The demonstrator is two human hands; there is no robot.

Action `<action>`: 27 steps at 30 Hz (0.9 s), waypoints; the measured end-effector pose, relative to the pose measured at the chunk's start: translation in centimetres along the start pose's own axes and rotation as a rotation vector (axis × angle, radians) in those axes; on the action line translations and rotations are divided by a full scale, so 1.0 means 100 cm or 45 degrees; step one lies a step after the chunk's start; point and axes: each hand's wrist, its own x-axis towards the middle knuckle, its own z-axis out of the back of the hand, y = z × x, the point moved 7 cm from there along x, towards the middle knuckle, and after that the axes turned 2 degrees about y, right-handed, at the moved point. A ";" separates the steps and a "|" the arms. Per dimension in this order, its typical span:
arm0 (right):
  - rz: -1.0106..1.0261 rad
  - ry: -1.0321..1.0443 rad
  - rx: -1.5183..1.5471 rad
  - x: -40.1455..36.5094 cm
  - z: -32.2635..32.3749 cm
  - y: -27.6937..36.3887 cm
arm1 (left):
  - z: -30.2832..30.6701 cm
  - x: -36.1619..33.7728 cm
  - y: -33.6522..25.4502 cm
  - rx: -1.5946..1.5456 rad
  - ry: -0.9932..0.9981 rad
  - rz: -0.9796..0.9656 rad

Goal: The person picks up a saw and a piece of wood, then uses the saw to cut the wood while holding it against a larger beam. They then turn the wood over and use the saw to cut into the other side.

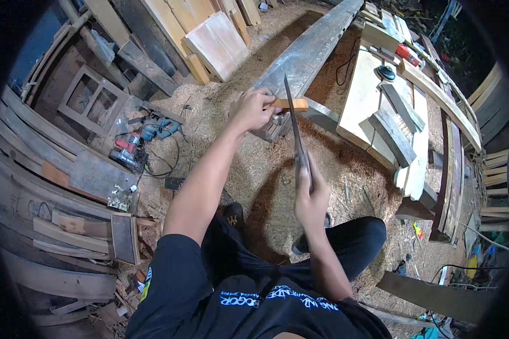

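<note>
A small orange-brown wood block (293, 104) lies across the near end of a long grey bench plank (300, 65). My left hand (251, 110) is closed on the block's left end, pressing it at the plank. In my right hand (312, 195) is the handle of a handsaw (296, 133), its narrow blade pointing up and away from me. The blade passes at the block's middle; whether its teeth are inside the wood I cannot tell. My right fingers are wrapped round the handle.
Right of the bench, a pale board (359, 107) carries dark offcuts (393, 138) and a round black tool (386, 72). Power tools (127, 151) and a cable lie on the left. Boards (218, 45) lean at the back. Wood shavings (203, 107) cover the ground.
</note>
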 end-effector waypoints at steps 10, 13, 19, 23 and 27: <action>0.111 -0.011 0.033 -0.023 0.005 0.001 | 0.004 0.000 -0.003 0.016 -0.030 0.028; 0.178 -0.004 -0.035 -0.014 0.004 0.010 | 0.003 0.001 -0.001 -0.027 -0.036 -0.001; 0.013 0.017 0.031 0.034 -0.018 -0.007 | 0.002 0.003 0.002 0.024 0.061 0.127; 0.141 -0.027 -0.045 -0.020 0.003 0.000 | 0.004 0.002 -0.002 0.014 0.058 0.140; 0.075 -0.061 -0.047 -0.023 0.004 0.005 | 0.001 0.006 0.003 -0.030 0.026 0.111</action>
